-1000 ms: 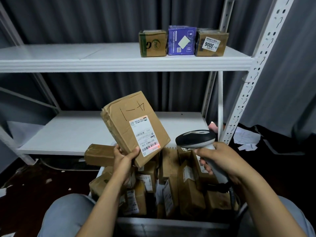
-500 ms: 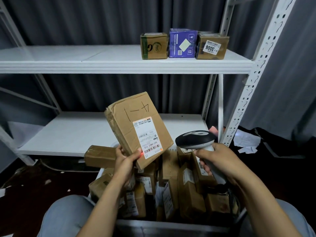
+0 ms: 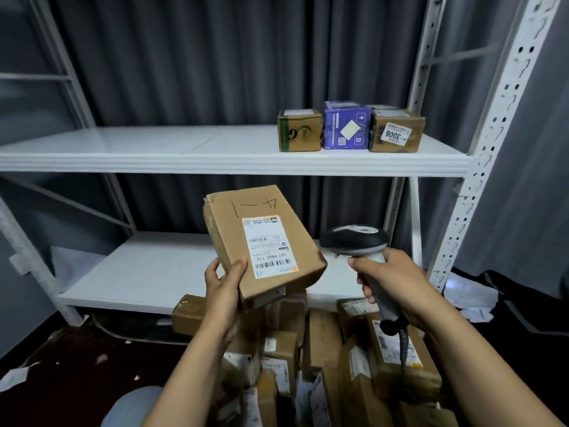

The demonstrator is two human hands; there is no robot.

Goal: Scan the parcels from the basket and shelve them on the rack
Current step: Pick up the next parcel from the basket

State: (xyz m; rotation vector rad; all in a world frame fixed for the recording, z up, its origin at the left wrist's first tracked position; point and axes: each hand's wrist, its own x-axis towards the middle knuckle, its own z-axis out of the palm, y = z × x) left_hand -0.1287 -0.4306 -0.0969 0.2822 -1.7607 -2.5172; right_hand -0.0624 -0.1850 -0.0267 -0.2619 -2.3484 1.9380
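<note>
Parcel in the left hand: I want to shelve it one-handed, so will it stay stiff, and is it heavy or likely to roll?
Probably stiff: the parcel shows flat faces and straight edges though the left hand grips only one corner. Likely light, since that grip alone holds it tilted. It is flat-sided, so it should not roll.

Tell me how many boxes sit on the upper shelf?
3, side by side at the right end of the upper shelf: green-printed brown box, purple box in the middle, brown box labelled 3006. Another may hide behind.
</note>
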